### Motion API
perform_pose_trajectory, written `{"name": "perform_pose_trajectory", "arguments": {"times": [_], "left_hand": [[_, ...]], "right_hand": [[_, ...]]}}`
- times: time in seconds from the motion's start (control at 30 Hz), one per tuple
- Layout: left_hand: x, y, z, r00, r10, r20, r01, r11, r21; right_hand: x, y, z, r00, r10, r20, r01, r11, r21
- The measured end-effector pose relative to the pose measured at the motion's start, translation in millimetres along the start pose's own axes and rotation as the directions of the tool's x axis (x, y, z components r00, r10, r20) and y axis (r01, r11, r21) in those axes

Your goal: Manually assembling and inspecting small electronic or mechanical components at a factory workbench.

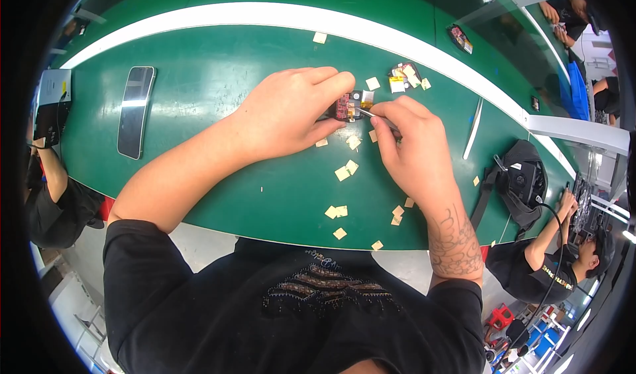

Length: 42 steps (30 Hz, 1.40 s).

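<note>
Green table (232, 198); left hand (299, 109) partly hides red board (343, 107).

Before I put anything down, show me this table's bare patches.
Bare: the wide stretch between the phone and left hand, and a narrower strip between the right hand and white stick. Crowded: around the red circuit board, where yellow squares lie scattered.

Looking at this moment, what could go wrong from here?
The thin metal tool in the right hand might slip and scratch the red circuit board that the left hand steadies. The loose yellow squares lie close by, so a moving hand could brush them aside.
</note>
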<state>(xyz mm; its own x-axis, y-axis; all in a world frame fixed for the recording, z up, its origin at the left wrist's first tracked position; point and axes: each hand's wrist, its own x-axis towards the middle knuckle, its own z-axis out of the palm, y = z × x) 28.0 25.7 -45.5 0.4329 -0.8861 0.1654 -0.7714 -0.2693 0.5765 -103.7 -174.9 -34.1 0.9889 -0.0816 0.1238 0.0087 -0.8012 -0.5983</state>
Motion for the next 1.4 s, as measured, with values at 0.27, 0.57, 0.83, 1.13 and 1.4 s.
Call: {"name": "perform_pose_trajectory", "arguments": {"times": [0.27,0.57,0.83,1.13,1.4], "left_hand": [[0.8,-0.1,0.9,1.0,0.007,0.001,-0.007,1.0,0.0],[0.8,-0.2,0.0,1.0,0.009,0.003,-0.009,1.0,0.002],[0.1,-1.4,1.0,1.0,-0.003,-0.002,0.003,1.0,-0.012],[-0.3,-1.1,1.4,0.998,0.025,-0.049,-0.022,0.998,0.059],[-0.2,-5.2,4.9,0.992,0.069,-0.107,-0.067,0.998,0.019]], "right_hand": [[-0.7,-2.8,-1.4,1.0,0.001,0.023,0.0,0.999,-0.054],[-0.5,0.7,-5.8,1.0,0.003,0.021,-0.002,1.0,-0.007],[4.8,4.1,-21.3,0.999,-0.006,0.05,-0.001,0.991,0.137],[9.4,9.3,-16.4,1.0,-0.023,-0.002,0.022,0.977,0.211],[11.6,13.5,-13.1,0.998,-0.017,-0.058,0.023,0.993,0.114]]}}
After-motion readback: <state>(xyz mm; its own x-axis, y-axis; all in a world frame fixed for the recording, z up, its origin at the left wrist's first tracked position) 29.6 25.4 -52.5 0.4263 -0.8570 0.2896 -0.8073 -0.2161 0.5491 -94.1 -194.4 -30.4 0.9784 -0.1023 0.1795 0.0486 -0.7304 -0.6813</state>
